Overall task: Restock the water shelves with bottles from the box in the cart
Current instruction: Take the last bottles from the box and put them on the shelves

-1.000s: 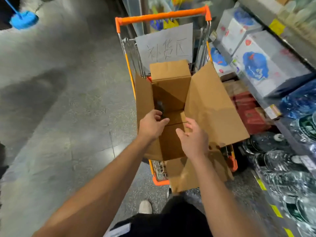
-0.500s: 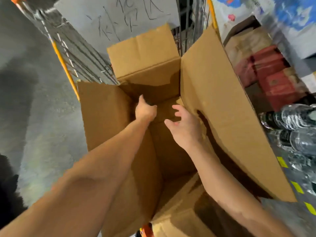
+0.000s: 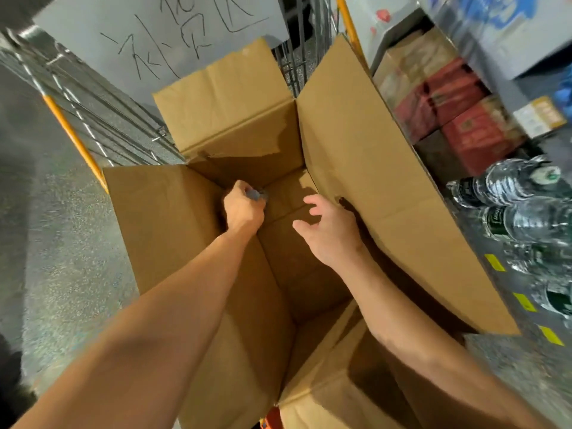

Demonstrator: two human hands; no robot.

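An open brown cardboard box (image 3: 365, 168) stands in the wire cart (image 3: 93, 119), all its flaps spread outward. My left hand (image 3: 243, 209) reaches deep into the box at its far left corner and grips a small grey-topped object (image 3: 255, 194), seemingly a bottle's top; most of it is hidden by my fingers. My right hand (image 3: 328, 226) hovers inside the box beside it, fingers spread and relaxed, holding nothing. Water bottles (image 3: 507, 187) with dark green labels lie on the low shelf at the right.
A grey sign (image 3: 173, 35) with handwritten characters hangs at the cart's far end. Red and brown cartons (image 3: 458, 116) and white-blue packs (image 3: 495, 32) fill the shelving at right. Speckled grey floor (image 3: 55, 243) lies to the left. Yellow tags mark the shelf edge (image 3: 523, 301).
The view has closed in on the box. Both hands went from its opening down inside; my left hand now grips a small grey-topped object in the far corner.
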